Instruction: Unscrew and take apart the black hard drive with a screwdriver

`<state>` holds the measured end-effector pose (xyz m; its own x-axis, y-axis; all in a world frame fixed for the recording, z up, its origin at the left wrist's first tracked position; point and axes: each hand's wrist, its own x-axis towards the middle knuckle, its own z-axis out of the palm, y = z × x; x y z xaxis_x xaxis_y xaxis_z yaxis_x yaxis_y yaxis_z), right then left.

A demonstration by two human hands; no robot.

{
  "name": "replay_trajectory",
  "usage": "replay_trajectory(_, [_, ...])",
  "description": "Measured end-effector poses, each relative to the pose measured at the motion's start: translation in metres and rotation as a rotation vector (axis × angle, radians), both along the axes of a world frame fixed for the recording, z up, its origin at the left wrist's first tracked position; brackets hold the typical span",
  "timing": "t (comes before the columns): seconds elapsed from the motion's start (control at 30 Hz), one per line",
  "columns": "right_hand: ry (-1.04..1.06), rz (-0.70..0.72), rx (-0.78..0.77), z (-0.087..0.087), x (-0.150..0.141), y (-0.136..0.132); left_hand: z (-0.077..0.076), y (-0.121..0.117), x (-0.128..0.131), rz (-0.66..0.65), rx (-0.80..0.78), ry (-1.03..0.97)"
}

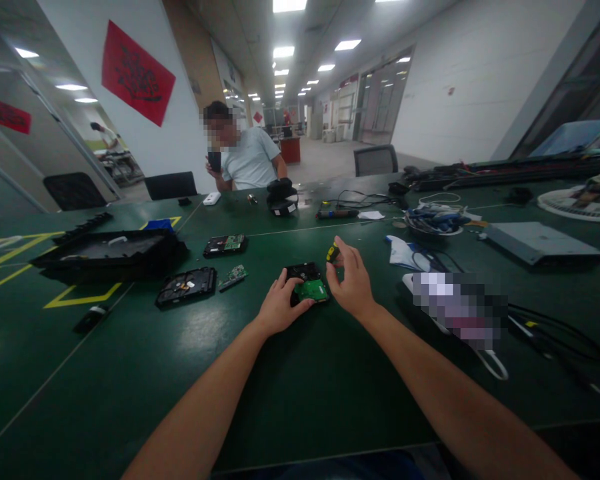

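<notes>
On the green table in front of me lies a black hard drive (pixel 305 270) with a green circuit board (pixel 314 289) on its upper face. My left hand (pixel 280 308) grips the drive from its left side, thumb along the near edge. Just right of the drive, my right hand (pixel 351 280) pinches a yellow-and-black screwdriver (pixel 333 253) by its handle. The screwdriver's tip cannot be made out. To the left lie an opened hard drive (pixel 187 287), a loose circuit board (pixel 234 277) and another drive (pixel 225 245).
A black plastic casing (pixel 115 250) stands at left. To the right are a white pouch-like item (pixel 405 253), a blurred-out object (pixel 455 307), cables (pixel 555 327) and a grey metal box (pixel 543 241). Across the table sits a person (pixel 253 157) holding a dark phone-like object.
</notes>
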<state>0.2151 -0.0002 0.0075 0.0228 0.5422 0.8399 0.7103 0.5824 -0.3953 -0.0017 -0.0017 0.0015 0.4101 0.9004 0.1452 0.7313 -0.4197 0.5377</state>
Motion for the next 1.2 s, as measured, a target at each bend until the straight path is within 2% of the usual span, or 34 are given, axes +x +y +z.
replay_trajectory(1.2, [-0.013,0.000,0.008,0.0008,0.0004,-0.0005,0.0004,-0.0004,0.0001,-0.004,0.004,0.002])
